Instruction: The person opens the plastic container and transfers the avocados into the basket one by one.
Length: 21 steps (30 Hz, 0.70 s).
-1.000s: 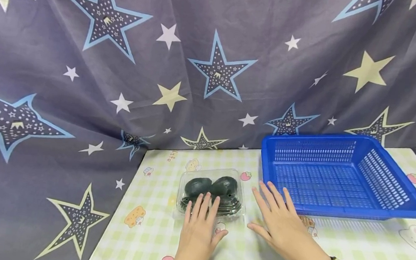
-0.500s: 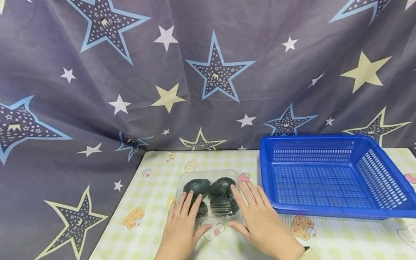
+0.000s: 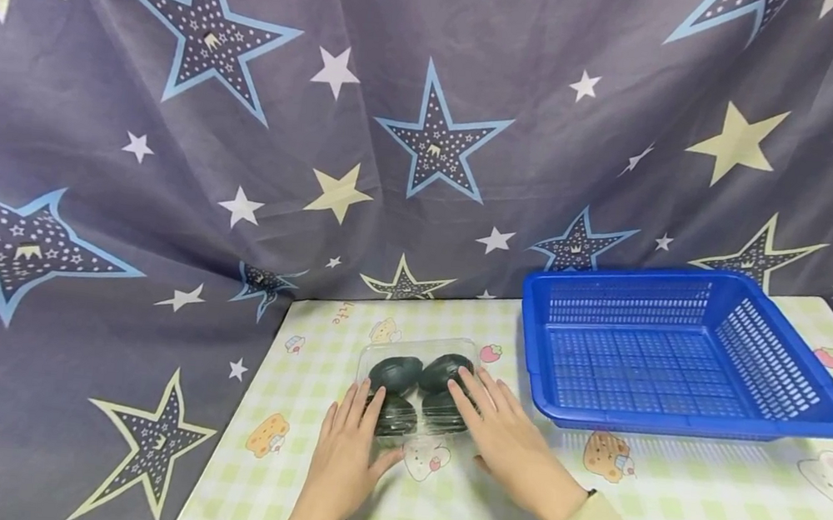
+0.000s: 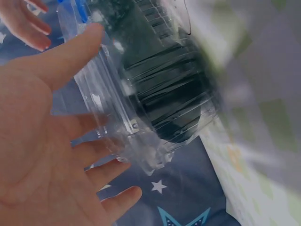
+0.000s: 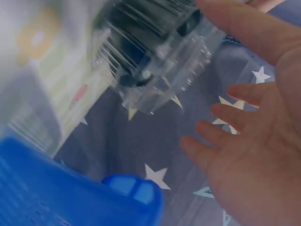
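A clear plastic clamshell box [image 3: 412, 402] lies on the table, with several dark green oval fruits [image 3: 395, 373] like avocados showing through its lid. My left hand [image 3: 340, 458] is at the box's left front corner, fingers extended over that side. In the left wrist view the thumb lies across the box's edge [image 4: 96, 89] and the other fingers are spread along it. My right hand [image 3: 507, 445] reaches over the box's right side with straight fingers. In the right wrist view its fingers are loosely spread beside the box [image 5: 164, 75]. Whether the fingertips press on it is hard to tell.
A blue perforated plastic basket [image 3: 642, 420] stands to the right of the box, near the back. The table has a green-and-white checked cloth [image 3: 702, 505] with cartoon prints. A dark curtain with stars [image 3: 323, 134] hangs behind the table and along its left side.
My right hand has moved left from beside the basket to the box's right side. My left hand has shifted left from the box's front middle to its left corner. The box stays put.
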Motion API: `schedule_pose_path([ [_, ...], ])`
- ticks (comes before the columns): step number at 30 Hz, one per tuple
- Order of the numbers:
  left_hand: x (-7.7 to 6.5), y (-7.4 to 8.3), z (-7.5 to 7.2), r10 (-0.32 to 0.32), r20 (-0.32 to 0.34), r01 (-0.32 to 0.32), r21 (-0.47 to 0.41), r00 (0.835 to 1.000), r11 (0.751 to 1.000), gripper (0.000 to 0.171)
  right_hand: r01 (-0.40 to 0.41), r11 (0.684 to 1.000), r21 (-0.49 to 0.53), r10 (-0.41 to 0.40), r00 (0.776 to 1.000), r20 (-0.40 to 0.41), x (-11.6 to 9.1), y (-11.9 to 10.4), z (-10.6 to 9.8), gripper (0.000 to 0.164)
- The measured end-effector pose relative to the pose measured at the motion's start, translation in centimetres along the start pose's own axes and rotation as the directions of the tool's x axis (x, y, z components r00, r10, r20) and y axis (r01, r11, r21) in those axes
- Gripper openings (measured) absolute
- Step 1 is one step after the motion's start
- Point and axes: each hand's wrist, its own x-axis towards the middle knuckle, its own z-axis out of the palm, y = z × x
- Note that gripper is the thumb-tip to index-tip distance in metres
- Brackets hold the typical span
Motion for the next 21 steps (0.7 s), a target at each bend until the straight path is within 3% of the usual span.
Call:
schedule_pose_path([
  [5,0.0,-0.1,0.3,0.011,-0.014,-0.010,0.007,1.000,1.000,0.087,0.010,1.000,-0.003,-0.010,1.000,0.000,-0.1,0.2,1.1,0.093],
  [11,0.0,-0.3,0.7,0.035,-0.047,-0.034,0.017,0.998,0.999,0.079,0.008,0.999,-0.047,-0.009,1.000,-0.021,0.0,0.4,2.0,0.067],
  [21,0.3,-0.8,1.1,0.012,-0.062,-0.013,-0.021,0.998,1.000,0.071,-0.043,0.999,-0.026,0.043,0.999,0.022,0.6,0.5,2.2,0.073],
])
